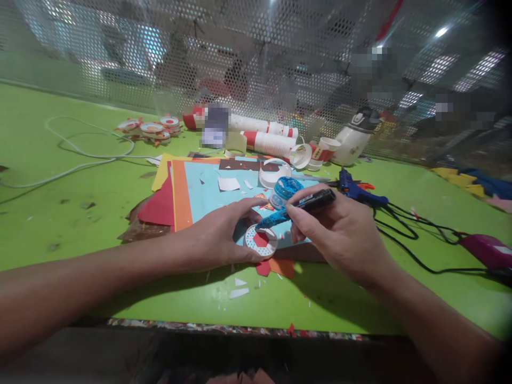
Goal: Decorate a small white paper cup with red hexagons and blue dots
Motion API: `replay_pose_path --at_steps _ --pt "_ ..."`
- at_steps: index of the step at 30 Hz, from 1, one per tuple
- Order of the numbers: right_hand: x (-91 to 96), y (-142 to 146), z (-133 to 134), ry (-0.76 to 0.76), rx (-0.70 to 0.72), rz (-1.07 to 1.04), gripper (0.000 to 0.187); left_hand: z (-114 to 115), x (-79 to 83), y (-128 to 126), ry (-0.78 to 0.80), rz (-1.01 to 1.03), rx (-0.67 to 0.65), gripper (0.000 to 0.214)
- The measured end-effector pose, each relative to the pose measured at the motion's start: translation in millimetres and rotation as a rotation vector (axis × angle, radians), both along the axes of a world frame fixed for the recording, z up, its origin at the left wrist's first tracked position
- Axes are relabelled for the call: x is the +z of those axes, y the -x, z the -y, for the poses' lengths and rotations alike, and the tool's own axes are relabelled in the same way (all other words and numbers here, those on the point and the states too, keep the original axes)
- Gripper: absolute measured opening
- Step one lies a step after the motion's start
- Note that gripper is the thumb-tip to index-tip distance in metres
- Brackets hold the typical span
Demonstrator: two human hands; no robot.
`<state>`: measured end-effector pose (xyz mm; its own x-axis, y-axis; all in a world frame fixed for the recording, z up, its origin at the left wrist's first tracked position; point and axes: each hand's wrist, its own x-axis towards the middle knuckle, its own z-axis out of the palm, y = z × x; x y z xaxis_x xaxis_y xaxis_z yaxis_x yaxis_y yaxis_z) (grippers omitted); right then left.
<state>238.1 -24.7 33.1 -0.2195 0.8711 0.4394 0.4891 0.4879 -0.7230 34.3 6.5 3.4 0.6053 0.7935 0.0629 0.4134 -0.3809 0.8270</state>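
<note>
My left hand (228,232) grips the edge of a small round white disc (261,241) between thumb and fingers. A red hexagon sits in the disc's middle, with blue dots around part of its rim. In my right hand (340,229) is a black marker (312,202), its front part smeared with blue paint. The marker's tip meets the disc's upper edge or hovers just over it; I cannot tell which. Right behind the disc stands an open jar of blue paint (286,192). Under both hands lie sheets of light blue paper (204,186).
Behind are a white paper ring (274,172), stacked paper cups (270,145) and a white bottle (354,138). A blue glue gun (356,186) with a black cord lies to the right. Several decorated discs (152,129) sit at the back left, near a white cable (86,165).
</note>
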Motion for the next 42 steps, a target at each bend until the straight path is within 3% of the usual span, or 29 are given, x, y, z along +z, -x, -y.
replay_pose_path --at_steps 31,42 --pt "-0.6 0.7 3.1 -0.056 -0.050 0.078 0.012 0.3 -1.3 0.0 -0.024 -0.016 0.005 0.087" --pt "-5.6 4.0 1.6 -0.011 -0.068 -0.088 0.014 2.0 2.4 -0.4 0.020 -0.070 0.035 0.086"
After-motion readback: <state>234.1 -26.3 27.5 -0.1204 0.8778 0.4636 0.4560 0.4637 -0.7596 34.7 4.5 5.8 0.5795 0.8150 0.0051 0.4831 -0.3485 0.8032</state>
